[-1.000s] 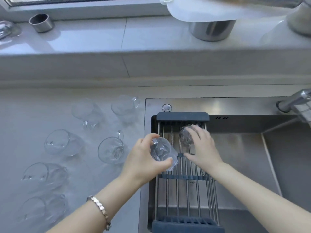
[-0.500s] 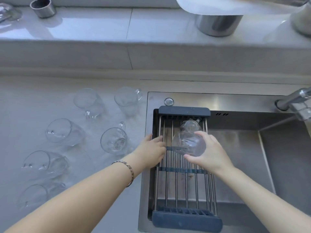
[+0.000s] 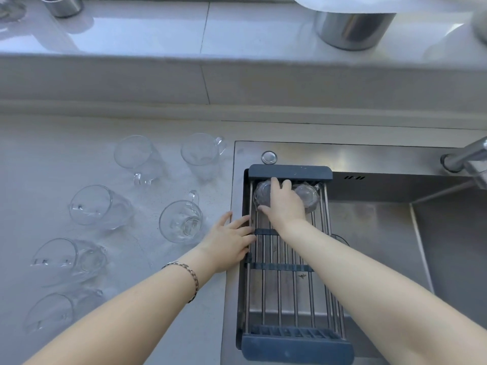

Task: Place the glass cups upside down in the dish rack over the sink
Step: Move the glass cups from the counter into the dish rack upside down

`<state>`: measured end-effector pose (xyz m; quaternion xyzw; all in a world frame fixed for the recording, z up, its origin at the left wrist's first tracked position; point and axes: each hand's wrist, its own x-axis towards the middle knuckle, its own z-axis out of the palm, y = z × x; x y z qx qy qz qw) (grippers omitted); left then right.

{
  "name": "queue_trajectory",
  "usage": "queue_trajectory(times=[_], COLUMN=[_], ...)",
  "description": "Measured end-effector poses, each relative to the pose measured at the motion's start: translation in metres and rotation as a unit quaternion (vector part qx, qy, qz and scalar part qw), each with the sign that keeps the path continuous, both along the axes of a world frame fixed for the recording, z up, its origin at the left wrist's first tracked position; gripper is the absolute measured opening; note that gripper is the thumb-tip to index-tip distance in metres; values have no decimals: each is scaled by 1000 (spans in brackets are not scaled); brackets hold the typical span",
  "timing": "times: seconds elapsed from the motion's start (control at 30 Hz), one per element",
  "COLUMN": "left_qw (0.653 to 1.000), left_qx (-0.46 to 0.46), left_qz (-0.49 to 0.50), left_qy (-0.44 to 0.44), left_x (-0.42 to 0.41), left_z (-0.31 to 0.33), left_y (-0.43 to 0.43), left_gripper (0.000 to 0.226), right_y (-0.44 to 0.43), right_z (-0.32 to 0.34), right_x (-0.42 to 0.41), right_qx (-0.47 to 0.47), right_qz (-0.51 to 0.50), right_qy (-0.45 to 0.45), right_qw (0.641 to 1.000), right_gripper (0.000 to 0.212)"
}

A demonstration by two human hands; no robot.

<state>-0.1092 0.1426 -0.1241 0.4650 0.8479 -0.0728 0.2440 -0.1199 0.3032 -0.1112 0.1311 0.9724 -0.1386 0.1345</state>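
No brand, label or readable writing shows on anything in view.

The grey-framed dish rack with steel bars (image 3: pixel 290 293) spans the left part of the stainless steel sink (image 3: pixel 374 233), running from six to twelve o'clock. At its twelve o'clock end two clear glass cups sit bottoms up, side by side against the rack's far grey end bar. The right hand (image 3: pixel 283 204) lies over the left upturned glass cup (image 3: pixel 261 194), fingers spread around its base and thumb at its near side, clasping it. The right upturned glass cup (image 3: pixel 307 197) stands just beside that hand at three o'clock, its handle pointing to one o'clock. The left hand (image 3: pixel 229 241), with a beaded bracelet (image 3: pixel 188 277) on the wrist, rests flat with loose, empty fingers on the rack's left rail at nine o'clock.

From the middle of the rack to its six o'clock end the bars are bare, apart from the right forearm crossing above them.

On the pale grey speckled counter (image 3: pixel 39 159) at nine o'clock, six more clear glass mugs (image 3: pixel 181 219) stand or lie in two columns, well apart from each other; the nearest one is just beside the left thumb. A chrome tap (image 3: pixel 466 156) juts in at two o'clock.
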Motion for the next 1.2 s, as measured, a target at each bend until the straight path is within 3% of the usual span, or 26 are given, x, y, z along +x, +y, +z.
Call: queue_trajectory(times=[0.13,0.2,0.3,0.37,0.47,0.57,0.7,0.83,1.0,1.13,1.2], left_qw=[999,986,920,897,905,884,857,848,865,806,796], left_qx=[21,159,351,322,149,131,141,147,146,228,235], left_qz=[42,51,97,223,392,448,495,509,480,547,558], left_qy=[-25,-5,146,206,68,-33,-33,-14,12,-14,-13], left_x=[10,16,17,7,-11,-22,-28,-29,-22,-16,-11], left_z=[20,41,67,79,90,87,81,73,65,64,65], left_y=[3,-2,-24,-44,-70,-80,-89,-95,-102,-102,-98], left_gripper=[41,31,23,39,90,82,74,82,90,88,89], right_y=[3,7,9,-1,-32,-69,-106,-111,-83,-35,-9], right_z=[5,13,29,41,46,35,12,7,25,55,69], right_x=[14,22,22,10,-26,-59,-84,-86,-23,64,102], right_qx=[-65,-83,-126,-188,-261,-337,-362,-370,-428,-486,-478], right_qz=[1,20,51,41,-2,-75,-178,-226,-187,-156,-162], right_qy=[-33,-23,47,81,81,25,34,123,91,32,-7], right_qw=[997,996,990,978,962,938,914,893,879,860,863], right_gripper=[72,66,56,56,63,81,99,77,65,52,57])
